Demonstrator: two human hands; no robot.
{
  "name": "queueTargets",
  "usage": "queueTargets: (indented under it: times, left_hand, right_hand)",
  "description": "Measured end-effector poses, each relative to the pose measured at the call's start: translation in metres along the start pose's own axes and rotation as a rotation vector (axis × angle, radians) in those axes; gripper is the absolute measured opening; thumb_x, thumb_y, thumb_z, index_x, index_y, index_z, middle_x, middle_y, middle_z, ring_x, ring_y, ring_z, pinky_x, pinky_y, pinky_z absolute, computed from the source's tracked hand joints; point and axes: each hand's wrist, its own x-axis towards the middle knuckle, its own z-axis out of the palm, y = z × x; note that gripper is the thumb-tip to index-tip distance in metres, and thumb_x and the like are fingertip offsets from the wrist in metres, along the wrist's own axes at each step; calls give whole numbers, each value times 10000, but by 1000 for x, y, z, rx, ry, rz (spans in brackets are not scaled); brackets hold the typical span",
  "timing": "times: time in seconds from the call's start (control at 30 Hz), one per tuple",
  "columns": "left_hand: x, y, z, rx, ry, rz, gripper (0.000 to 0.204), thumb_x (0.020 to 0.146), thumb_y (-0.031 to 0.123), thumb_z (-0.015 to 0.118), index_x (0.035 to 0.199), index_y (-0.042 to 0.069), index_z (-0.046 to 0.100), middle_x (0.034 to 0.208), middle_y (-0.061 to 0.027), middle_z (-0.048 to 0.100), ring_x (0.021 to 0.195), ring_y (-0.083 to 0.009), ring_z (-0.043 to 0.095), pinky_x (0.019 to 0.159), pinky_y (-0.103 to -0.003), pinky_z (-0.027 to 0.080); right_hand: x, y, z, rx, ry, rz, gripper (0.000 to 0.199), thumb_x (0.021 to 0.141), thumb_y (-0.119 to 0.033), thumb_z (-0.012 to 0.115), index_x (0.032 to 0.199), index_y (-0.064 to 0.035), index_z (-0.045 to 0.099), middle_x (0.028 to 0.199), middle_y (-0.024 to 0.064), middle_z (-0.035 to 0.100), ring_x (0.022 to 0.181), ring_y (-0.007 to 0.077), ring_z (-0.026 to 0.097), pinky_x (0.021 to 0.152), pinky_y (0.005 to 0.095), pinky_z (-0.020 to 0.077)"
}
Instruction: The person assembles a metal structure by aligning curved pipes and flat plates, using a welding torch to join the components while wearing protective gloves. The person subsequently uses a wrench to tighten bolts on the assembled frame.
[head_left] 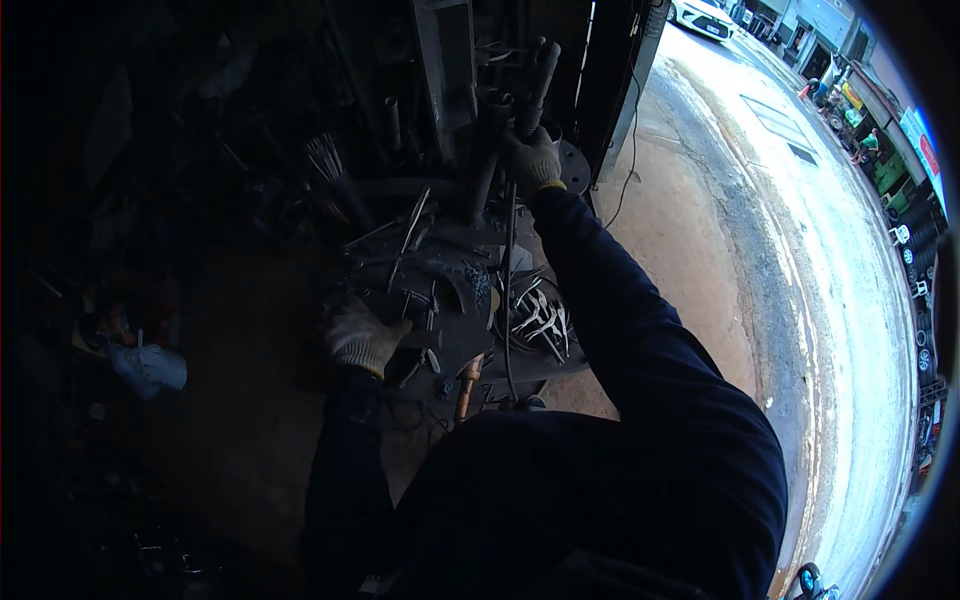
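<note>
My right hand point(533, 162), in a pale work glove, is at the far side of a cluttered dark workbench point(470, 335). Its fingers appear wrapped round the lower part of a dark, ridged pipe point(541, 85) that stands up at a tilt. A dark cable point(509, 290) hangs below this hand toward my body. Over the bench's near left part is my left hand point(365, 338), also gloved, its thumb pointing right. Shadow and blur hide its other fingers. Beside that thumb lies a dark, blocky metal piece point(420, 341).
Several locking pliers point(541, 318) lie in a round holder at the bench's right. Near me is a tool with an orange-brown handle point(466, 392). A bundle of thin rods point(325, 157) stands at the far left. Outside, a white car point(703, 18) is on the bright road point(850, 330).
</note>
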Motion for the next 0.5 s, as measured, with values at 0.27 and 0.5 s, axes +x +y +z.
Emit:
queueTargets:
  times: [0.27, 0.5]
  left_hand:
    - [-1, 2, 5, -19, 3, -21, 1345, 702, 790, 745, 1604, -23, 167, 1463, -268, 526, 1289, -380, 601, 1027, -506, 525]
    - [-1, -5, 19, 26, 71, 15, 1345, 722, 852, 672, 1604, -29, 169, 1432, -275, 546, 1233, -377, 639, 986, -511, 549]
  right_hand:
    - [2, -49, -70, 643, -403, -241, 468, 999, -321, 646, 1376, -58, 557, 1171, 114, 706, 1045, 226, 699, 884, 373, 567]
    - [-81, -47, -100, 1336, -727, -20, 487, 1044, -375, 568, 1394, -39, 532, 1103, 129, 690, 873, 270, 724, 746, 390, 612]
